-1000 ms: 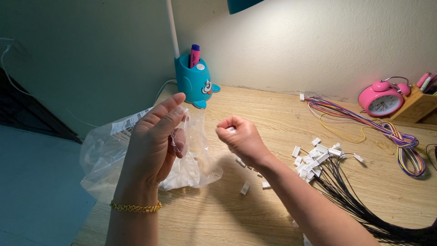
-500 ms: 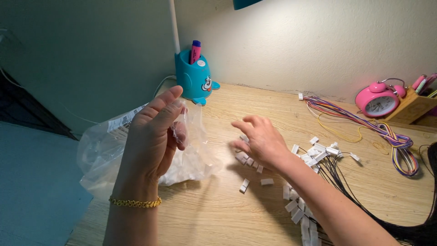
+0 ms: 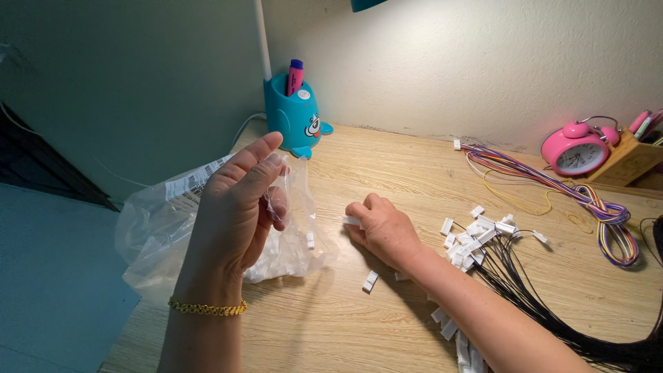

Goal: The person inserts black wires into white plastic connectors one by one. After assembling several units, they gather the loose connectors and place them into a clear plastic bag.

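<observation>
The left hand has its grip pinched narrow on the upper edge of a clear plastic bag, lifting it so the mouth stays up and the small white connectors inside settle at the bottom, which rests on the tabletop. The right hand lies knuckles-up on the wood, fingers curled down over a loose white connector; whether it is gripped, I cannot tell. More connectors on black wires lie just beyond.
</observation>
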